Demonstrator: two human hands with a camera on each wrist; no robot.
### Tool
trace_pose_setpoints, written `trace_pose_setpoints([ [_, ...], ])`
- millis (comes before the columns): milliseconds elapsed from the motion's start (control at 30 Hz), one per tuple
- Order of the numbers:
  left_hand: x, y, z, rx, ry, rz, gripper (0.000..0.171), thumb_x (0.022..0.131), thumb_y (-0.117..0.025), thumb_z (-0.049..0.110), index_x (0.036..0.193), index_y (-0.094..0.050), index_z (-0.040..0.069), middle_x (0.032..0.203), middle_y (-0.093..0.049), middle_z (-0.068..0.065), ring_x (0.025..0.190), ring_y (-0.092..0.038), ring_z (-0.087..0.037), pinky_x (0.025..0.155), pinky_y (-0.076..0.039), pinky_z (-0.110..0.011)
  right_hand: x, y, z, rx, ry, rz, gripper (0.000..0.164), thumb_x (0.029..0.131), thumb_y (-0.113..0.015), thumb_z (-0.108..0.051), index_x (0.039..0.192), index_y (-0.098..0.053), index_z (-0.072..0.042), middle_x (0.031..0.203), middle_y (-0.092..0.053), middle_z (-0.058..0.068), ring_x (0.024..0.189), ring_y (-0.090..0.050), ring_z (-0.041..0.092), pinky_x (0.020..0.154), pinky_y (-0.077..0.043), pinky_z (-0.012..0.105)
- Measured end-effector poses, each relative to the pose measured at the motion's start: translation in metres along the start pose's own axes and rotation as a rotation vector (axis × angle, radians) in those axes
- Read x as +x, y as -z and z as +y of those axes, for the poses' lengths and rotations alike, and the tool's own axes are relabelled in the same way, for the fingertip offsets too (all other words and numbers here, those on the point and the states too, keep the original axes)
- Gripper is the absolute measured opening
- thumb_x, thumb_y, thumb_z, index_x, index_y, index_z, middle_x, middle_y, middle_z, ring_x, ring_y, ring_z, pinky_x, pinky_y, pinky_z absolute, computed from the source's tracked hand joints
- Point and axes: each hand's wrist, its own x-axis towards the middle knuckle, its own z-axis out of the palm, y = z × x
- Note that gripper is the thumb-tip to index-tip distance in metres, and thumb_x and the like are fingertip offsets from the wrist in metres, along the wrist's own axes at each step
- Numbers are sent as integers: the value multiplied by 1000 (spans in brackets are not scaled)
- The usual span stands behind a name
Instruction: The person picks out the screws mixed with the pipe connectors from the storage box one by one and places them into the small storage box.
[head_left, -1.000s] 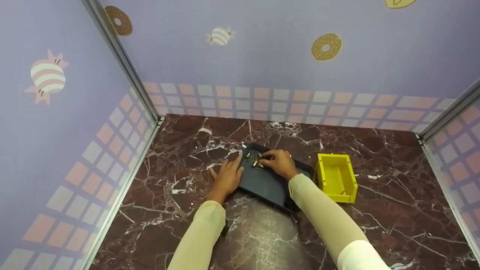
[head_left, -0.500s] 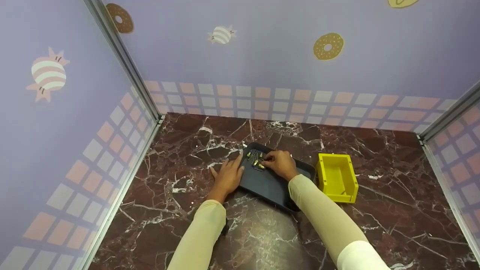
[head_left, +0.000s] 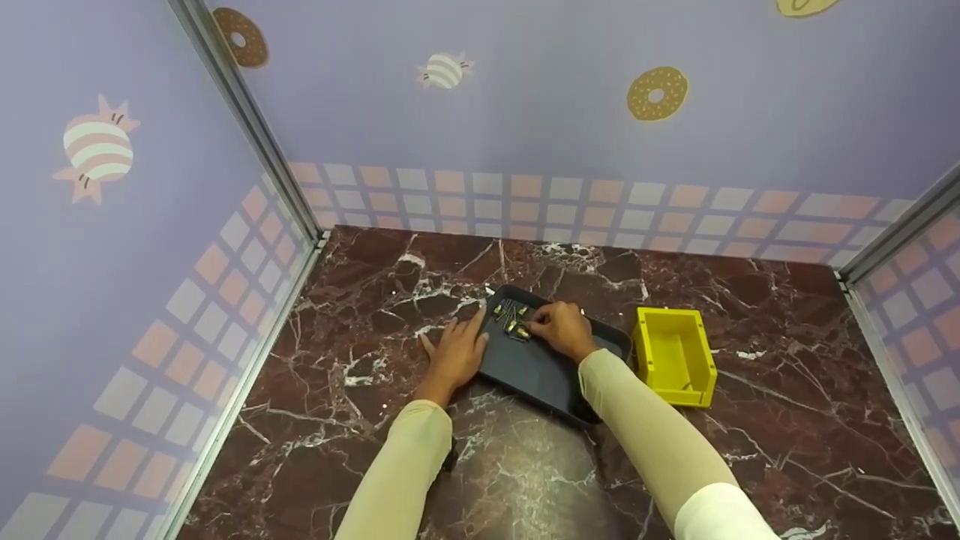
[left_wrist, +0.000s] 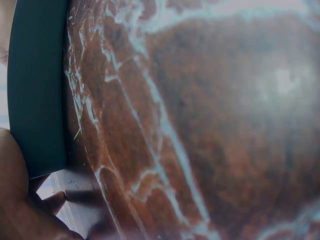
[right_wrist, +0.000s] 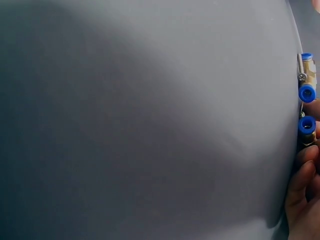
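Note:
A dark grey tray [head_left: 525,375] lies slanted on the marbled tabletop. Several brass fittings and thin screws [head_left: 507,311] are heaped near its far left corner. My left hand [head_left: 456,352] rests with extended fingers along the tray's left edge; the left wrist view shows part of that hand beside the dark tray wall. Over the heap, my right hand [head_left: 562,328] has its fingers curled, thumb and fingertips around a brass push-in fitting [right_wrist: 307,127] with a blue collar. Just above it in the right wrist view is another blue-collared fitting [right_wrist: 307,81], a screw beside it.
Right of the tray stands a yellow plastic bin [head_left: 681,398], close to the tray's right corner, with a small item inside at its near end. A purple patterned wall [head_left: 525,112] closes off the back, and side panels stand left and right.
My right hand has drawn back slightly to the right, uncovering more of the fittings. My left hand and the tray stay where they were.

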Motion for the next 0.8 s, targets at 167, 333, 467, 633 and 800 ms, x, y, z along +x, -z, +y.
trace_pose_setpoints([
  [167, 0, 1, 0, 1, 4, -7, 55, 109, -40, 46, 162, -24, 42, 157, -49, 4, 156, -29, -27, 115, 0, -82, -1, 3, 1, 51, 16, -17, 17, 89, -79, -33, 75, -78, -23, 71, -72, -8, 63, -59, 11, 61, -48, 31],
  [333, 0, 1, -1, 10, -10, 1, 55, 109, -40, 46, 162, -25, 41, 155, -51, 2, 155, -31, -29, 114, -2, -83, -2, 5, 2, 181, 29, 3, 14, 89, -79, -25, 76, -80, -19, 69, -71, -5, 60, -58, 11, 59, -46, 27],
  [467, -1, 1, -1, 15, -19, 8, 55, 109, -40, 45, 162, -26, 39, 155, -52, 1, 154, -32, -30, 113, -4, -84, -3, 7, 4, 229, 47, 30, 11, 88, -79, -20, 77, -80, -17, 70, -72, -4, 60, -59, 9, 59, -47, 24],
  [633, 0, 1, -1, 16, -16, 7, 55, 109, -41, 44, 162, -27, 38, 155, -52, 1, 154, -32, -30, 113, -4, -83, -2, 12, 1, 273, 65, 46, 12, 88, -78, -17, 77, -80, -15, 66, -72, -2, 56, -61, 8, 56, -47, 22],
  [800, 1, 0, -2, 31, -3, 0, 55, 109, -40, 46, 162, -25, 41, 156, -51, 2, 155, -31, -28, 114, -4, -82, -1, 21, -3, 302, 72, 66, 11, 88, -77, -14, 78, -79, -13, 64, -70, -2, 54, -58, 9, 54, -45, 23],
])
